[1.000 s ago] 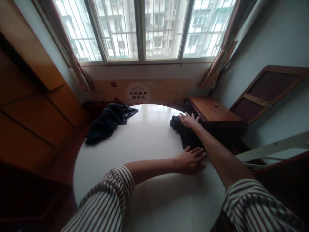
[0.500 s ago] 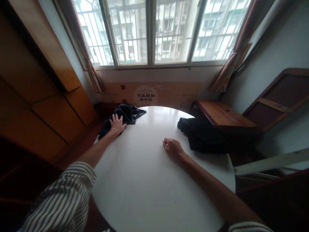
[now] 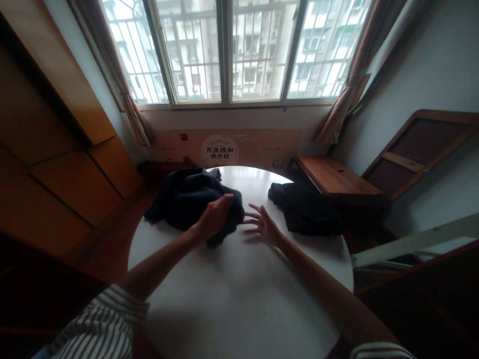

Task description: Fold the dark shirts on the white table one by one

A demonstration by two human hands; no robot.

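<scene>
My left hand [image 3: 212, 218] grips a crumpled dark navy garment [image 3: 187, 199] lying on the left of the round white table [image 3: 232, 294], near the middle. Just right of the cloth my right hand [image 3: 263, 224] hovers with its fingers spread, empty, the fingertips close to the garment's edge. A second dark garment [image 3: 305, 208], folded flat, lies at the table's right edge, apart from both hands.
A brown wooden side table [image 3: 333, 177] stands to the right of the round table. Wooden cabinets [image 3: 56, 164] line the left wall. A barred window [image 3: 232, 50] with curtains and a printed cardboard panel [image 3: 220, 148] are behind. A wooden frame [image 3: 419, 149] leans on the right wall.
My left hand moved from the folded garment to the navy one at far left, took hold of it and dragged it toward the table's middle. My right hand left the folded garment and opened beside it.
</scene>
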